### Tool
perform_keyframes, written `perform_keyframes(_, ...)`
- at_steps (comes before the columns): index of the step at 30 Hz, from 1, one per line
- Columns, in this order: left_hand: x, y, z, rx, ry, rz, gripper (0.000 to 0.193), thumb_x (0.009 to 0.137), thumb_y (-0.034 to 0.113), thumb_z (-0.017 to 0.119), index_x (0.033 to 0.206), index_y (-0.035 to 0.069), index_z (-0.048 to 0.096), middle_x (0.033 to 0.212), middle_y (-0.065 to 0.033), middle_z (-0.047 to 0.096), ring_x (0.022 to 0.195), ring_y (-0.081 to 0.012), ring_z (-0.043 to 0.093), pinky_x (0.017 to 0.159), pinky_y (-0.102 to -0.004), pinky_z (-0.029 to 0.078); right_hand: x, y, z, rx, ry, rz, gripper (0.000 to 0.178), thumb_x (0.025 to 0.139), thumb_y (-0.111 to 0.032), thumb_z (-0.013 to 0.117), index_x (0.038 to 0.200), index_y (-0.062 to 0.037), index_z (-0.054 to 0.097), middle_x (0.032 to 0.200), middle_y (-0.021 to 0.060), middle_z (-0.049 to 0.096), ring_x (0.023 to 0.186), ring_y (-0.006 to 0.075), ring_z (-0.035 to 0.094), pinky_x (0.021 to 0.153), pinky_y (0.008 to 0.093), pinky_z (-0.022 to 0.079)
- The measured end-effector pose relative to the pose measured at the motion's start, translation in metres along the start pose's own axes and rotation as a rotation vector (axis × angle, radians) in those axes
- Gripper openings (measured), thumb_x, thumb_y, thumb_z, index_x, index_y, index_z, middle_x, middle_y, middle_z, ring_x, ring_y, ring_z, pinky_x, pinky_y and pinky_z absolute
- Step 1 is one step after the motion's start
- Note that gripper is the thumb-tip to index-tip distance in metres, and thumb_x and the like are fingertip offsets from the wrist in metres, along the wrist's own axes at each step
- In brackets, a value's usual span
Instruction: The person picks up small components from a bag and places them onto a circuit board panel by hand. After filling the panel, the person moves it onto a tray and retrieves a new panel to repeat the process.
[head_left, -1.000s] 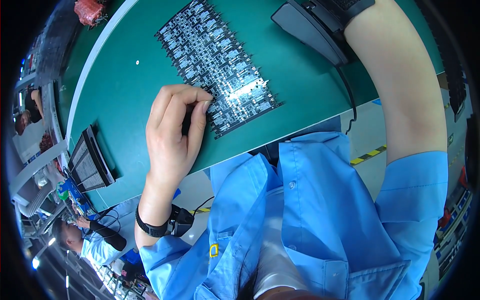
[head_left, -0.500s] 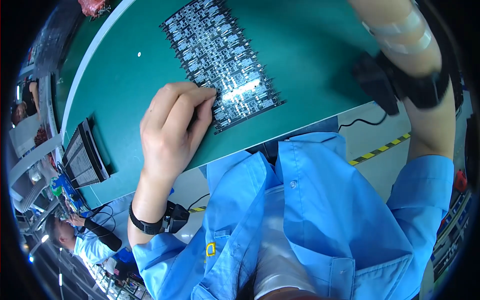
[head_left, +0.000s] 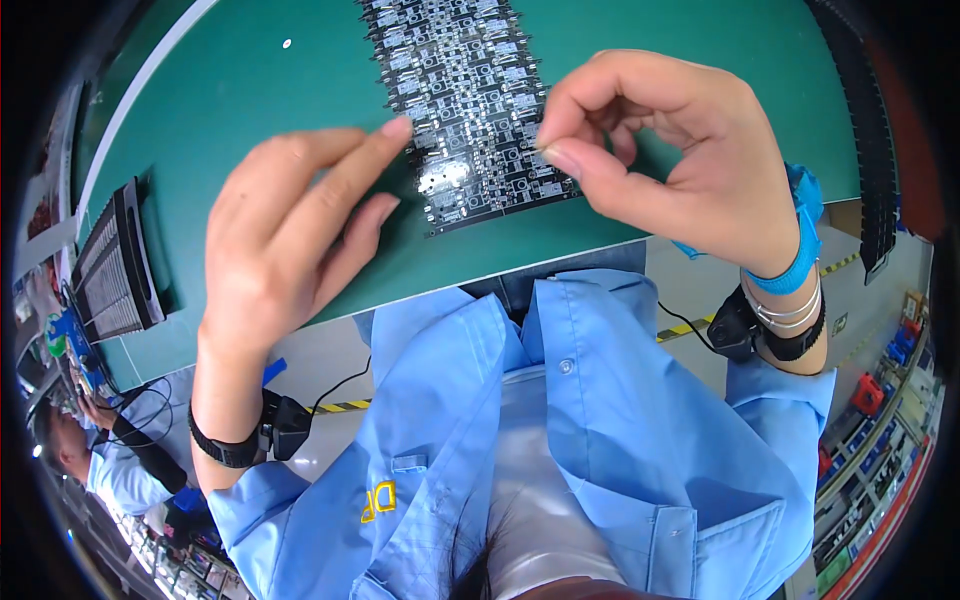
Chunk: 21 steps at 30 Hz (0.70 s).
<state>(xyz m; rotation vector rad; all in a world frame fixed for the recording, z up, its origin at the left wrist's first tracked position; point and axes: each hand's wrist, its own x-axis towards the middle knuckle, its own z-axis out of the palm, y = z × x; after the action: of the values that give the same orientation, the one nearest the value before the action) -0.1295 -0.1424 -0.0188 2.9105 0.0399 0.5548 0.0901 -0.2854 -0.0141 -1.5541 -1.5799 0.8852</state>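
Note:
A row of black circuit boards [head_left: 460, 100] with silvery parts lies on the green table mat, running away from me. My left hand [head_left: 280, 225] is at the boards' near left side. Its thumb and forefinger are apart with nothing between them, and the forefinger tip is by the boards' left edge. Over on the right edge, my right hand [head_left: 680, 150] is closed in a pinch, thumb against forefinger. Whatever its fingertips hold, if anything, is too small to make out.
A black slatted rack [head_left: 120, 270] stands at the table's left end. Along the right side runs a black toothed strip [head_left: 872, 150]. A small white disc [head_left: 287, 43] lies on the mat [head_left: 230, 90]. Another person [head_left: 120, 460] sits at the lower left.
My right hand has come from the upper right down to the boards' right edge, pinched. My left hand has opened its pinch and drawn back left. The whole view has shifted somewhat.

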Motion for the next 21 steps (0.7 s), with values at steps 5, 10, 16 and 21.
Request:
perform_keyframes(5, 0.024, 0.006, -0.003, -0.170, 0.205, 0.094, 0.036, 0.067, -0.006, 0.072, 0.102, -0.008, 0.063, 0.094, -0.0181, 0.065, 0.078, -0.0255, 0.064, 0.068, -0.0318, 0.052, 0.017, -0.011, 0.006, 0.417, -0.011, 0.071, 0.010, 0.083, 0.001, 0.061, 0.093, 0.0023, 0.061, 0.081, 0.0040, 0.062, 0.070, 0.0079, 0.057, 0.064, 0.0211, 0.046)
perform_keyframes(10, 0.027, 0.004, -0.007, -0.165, 0.281, 0.185, 0.030, 0.069, -0.008, 0.073, 0.097, -0.009, 0.063, 0.094, -0.0186, 0.066, 0.078, -0.0245, 0.064, 0.069, -0.0300, 0.053, 0.026, -0.024, 0.001, 0.759, -0.055, 0.236, 0.012, 0.086, -0.001, 0.059, 0.097, 0.0034, 0.060, 0.084, 0.0052, 0.064, 0.071, 0.0052, 0.060, 0.061, 0.0175, 0.049)
perform_keyframes(16, 0.026, 0.001, -0.002, -0.185, 0.353, 0.099, 0.024, 0.072, -0.010, 0.069, 0.096, -0.009, 0.063, 0.094, -0.0170, 0.065, 0.081, -0.0221, 0.064, 0.072, -0.0286, 0.052, 0.029, -0.020, 0.005, 0.863, 0.001, 0.212, 0.015, 0.087, -0.003, 0.061, 0.100, 0.0043, 0.059, 0.087, 0.0065, 0.065, 0.077, 0.0061, 0.060, 0.068, 0.0167, 0.050)
perform_keyframes(21, 0.023, 0.001, 0.001, -0.183, 0.395, 0.017, 0.020, 0.075, -0.011, 0.067, 0.094, -0.009, 0.063, 0.094, -0.0157, 0.065, 0.084, -0.0201, 0.063, 0.075, -0.0275, 0.051, 0.031, -0.020, 0.006, 0.745, 0.049, 0.281, 0.017, 0.088, -0.007, 0.062, 0.101, 0.0038, 0.060, 0.089, 0.0072, 0.064, 0.076, 0.0078, 0.061, 0.067, 0.0186, 0.051)
